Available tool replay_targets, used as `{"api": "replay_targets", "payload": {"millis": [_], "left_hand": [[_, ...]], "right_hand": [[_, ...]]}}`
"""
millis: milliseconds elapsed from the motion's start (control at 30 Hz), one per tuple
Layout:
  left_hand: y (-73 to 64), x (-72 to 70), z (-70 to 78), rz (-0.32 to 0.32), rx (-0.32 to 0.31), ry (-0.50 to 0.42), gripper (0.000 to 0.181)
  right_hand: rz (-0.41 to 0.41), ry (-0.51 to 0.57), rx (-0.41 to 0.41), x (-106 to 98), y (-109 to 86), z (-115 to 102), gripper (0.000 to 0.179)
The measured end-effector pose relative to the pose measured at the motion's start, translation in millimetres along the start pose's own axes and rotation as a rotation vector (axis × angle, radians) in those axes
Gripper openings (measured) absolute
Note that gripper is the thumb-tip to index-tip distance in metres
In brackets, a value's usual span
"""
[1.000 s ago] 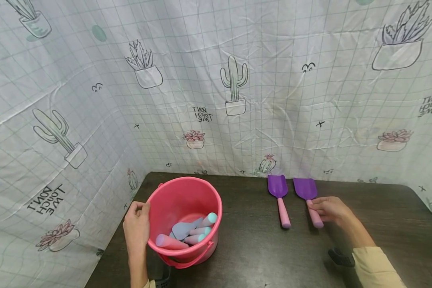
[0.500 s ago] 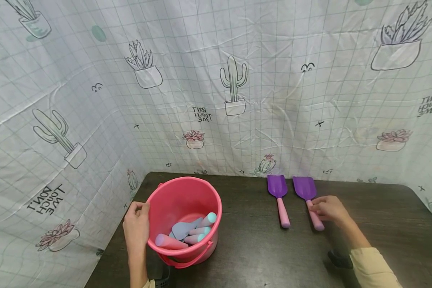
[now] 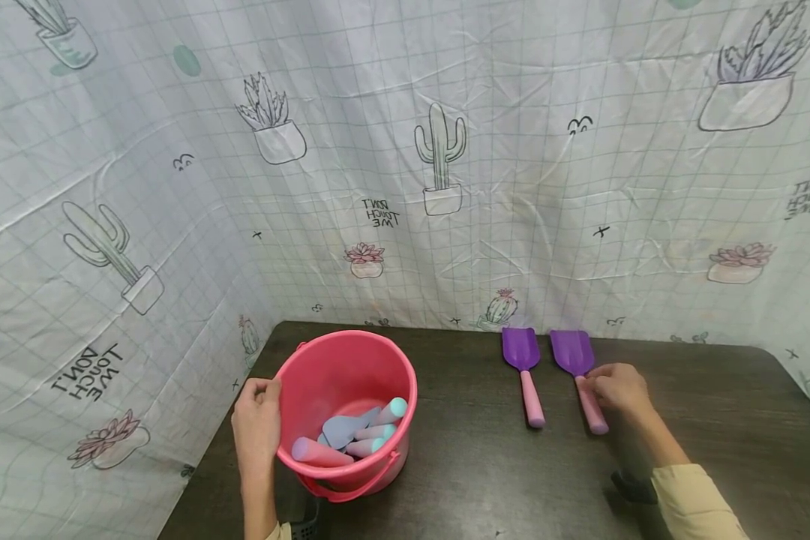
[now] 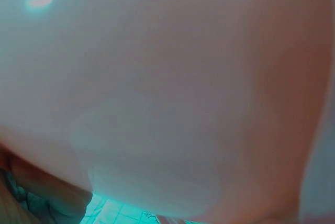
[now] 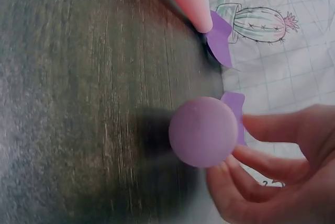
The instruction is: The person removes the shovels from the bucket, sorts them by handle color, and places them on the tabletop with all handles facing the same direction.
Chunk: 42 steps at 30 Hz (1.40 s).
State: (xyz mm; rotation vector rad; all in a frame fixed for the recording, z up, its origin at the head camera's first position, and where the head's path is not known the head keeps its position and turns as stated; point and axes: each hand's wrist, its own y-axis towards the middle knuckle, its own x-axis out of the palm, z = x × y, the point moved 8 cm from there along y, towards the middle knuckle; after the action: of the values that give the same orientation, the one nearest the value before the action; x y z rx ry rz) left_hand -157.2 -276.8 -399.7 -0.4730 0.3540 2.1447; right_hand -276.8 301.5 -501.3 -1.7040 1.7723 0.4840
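In the head view my left hand point(image 3: 256, 418) holds the left rim of a pink bucket point(image 3: 347, 472). Inside the bucket lie several tools with pink or teal-tipped handles and a grey-blue blade. To the right, two toy shovels with purple blades and pink handles lie side by side, blades toward the back. My right hand point(image 3: 622, 386) pinches the upper handle of the right shovel point(image 3: 590, 405). The left shovel point(image 3: 532, 401) lies untouched. In the right wrist view, the handle's round end point(image 5: 203, 132) hides part of the fingers' contact.
A dark wooden table point(image 3: 469, 465) carries everything. Behind it and on both sides hangs a white curtain point(image 3: 513, 172) printed with cacti and succulents, reaching the table's back edge. The bucket's handle point(image 3: 351, 496) hangs down at its front. Pale blurred bucket wall fills most of the left wrist view.
The right shovel has shifted and turned slightly, now nearly parallel to the left one. My right hand has moved a little with it. My left hand stays on the rim.
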Motion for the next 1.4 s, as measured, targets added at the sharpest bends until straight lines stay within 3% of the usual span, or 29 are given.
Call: {"api": "replay_targets", "payload": {"millis": [167,300,633,900,1133,1400], "left_hand": [[-0.1,1.1,-0.1,-0.017,-0.007,0.018,0.042],[0.1,0.8,-0.6,-0.019,-0.012,0.018,0.043],[-2.0,1.2,-0.4,-0.021,-0.022,0.028,0.043],[-3.6,4.4,-1.9,-0.062,-0.059,0.061,0.051],[-5.5,7.8,-2.3,-0.1,-0.084,0.05,0.05],[-8.4,12.5,-0.9,-0.11,-0.084,-0.014,0.046]], "right_hand": [[0.231,-0.055,-0.072,-13,-5.9,-11,0.035],[0.305,-0.014,-0.12,-17,-8.5,-24,0.034],[0.269,0.143,-0.134,-18,-16.4,-51,0.034],[0.228,0.185,-0.134,-20,-20.2,-68,0.039],[0.151,0.222,-0.168,-15,-23.5,-86,0.045],[0.028,0.373,-0.174,-11,-28.6,-114,0.049]]}}
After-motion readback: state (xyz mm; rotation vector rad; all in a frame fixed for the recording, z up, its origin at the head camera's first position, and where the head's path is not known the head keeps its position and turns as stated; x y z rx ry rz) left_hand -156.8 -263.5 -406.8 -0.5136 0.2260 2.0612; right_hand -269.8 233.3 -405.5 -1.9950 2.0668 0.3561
